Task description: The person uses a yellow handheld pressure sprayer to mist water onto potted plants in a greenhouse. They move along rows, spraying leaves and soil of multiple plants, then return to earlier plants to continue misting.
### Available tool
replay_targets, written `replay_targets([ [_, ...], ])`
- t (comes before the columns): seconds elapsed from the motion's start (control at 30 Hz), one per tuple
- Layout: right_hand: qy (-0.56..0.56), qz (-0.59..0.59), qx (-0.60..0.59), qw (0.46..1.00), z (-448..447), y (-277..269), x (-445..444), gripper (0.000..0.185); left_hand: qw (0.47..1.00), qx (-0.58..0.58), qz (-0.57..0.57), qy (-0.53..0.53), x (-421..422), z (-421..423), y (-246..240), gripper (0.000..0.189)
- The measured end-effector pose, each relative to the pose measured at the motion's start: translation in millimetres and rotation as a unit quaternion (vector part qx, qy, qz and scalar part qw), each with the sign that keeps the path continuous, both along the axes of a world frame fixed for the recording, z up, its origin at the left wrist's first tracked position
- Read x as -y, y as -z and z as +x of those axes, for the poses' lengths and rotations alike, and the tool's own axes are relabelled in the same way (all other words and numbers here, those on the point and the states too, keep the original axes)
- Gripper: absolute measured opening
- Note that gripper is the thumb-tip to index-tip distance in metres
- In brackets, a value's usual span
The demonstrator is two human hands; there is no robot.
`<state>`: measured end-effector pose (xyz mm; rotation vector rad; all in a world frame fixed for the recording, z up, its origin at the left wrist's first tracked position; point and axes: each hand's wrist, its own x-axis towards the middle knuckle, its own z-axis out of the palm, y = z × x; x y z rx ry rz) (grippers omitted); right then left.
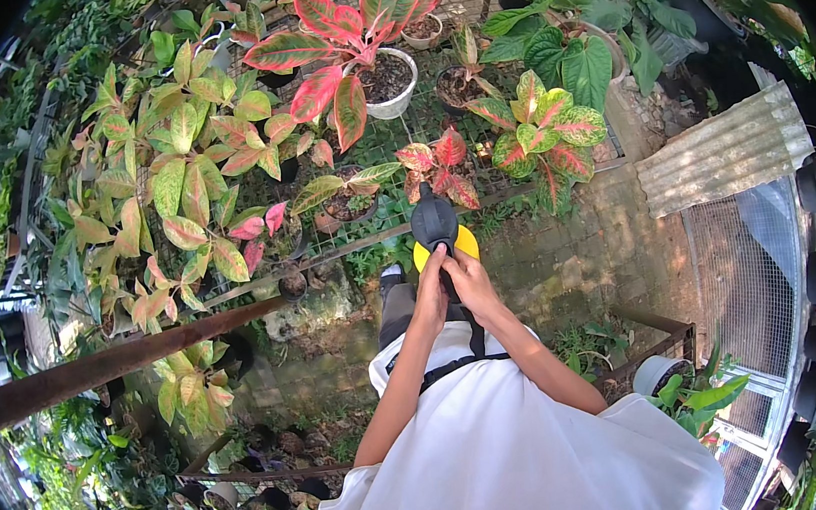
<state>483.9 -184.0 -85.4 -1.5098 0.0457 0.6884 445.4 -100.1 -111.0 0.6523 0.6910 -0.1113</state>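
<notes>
My left hand [430,289] and my right hand [473,285] meet around the black top of a hand pump sprayer [434,222], thumbs close together. The sprayer's yellow bottle [466,243] shows on both sides below the black head; the rest is hidden by my hands. Its nozzle end points away from me at a small potted aglaonema [437,164] with red speckled leaves. Right of that plant grows another aglaonema [543,130], its leaves green, yellow and pink.
A wire-mesh plant bench [369,240] spans the front, holding a large red-leaved aglaonema [360,30] in a white pot [405,96]. A rusty pole [140,357] crosses at left. Corrugated sheet [728,147] and a mesh-covered frame [747,284] stand right. Mossy paving [588,249] lies underfoot.
</notes>
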Motion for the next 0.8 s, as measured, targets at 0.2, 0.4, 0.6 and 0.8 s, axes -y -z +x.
replay_targets([
  [0.2,0.011,-0.094,0.024,0.995,14.6,12.5,-36.7,0.04,1.0,-0.005,-0.003,0.0,-30.3,20.6,15.3,0.05],
  [0.4,0.003,-0.204,0.114,0.972,26.9,19.2,-68.6,0.04,0.999,-0.009,0.003,0.032,-61.3,37.3,28.6,0.053],
  [0.6,-0.008,-0.378,0.217,0.9,28.5,16.5,-70.2,0.043,0.98,0.003,0.155,0.121,-80.6,47.9,27.4,0.042],
  [0.8,0.0,-0.336,0.197,0.921,9.8,17.5,-42.1,0.043,0.903,0.013,0.294,0.313,-87.3,59.1,27.3,0.048],
])
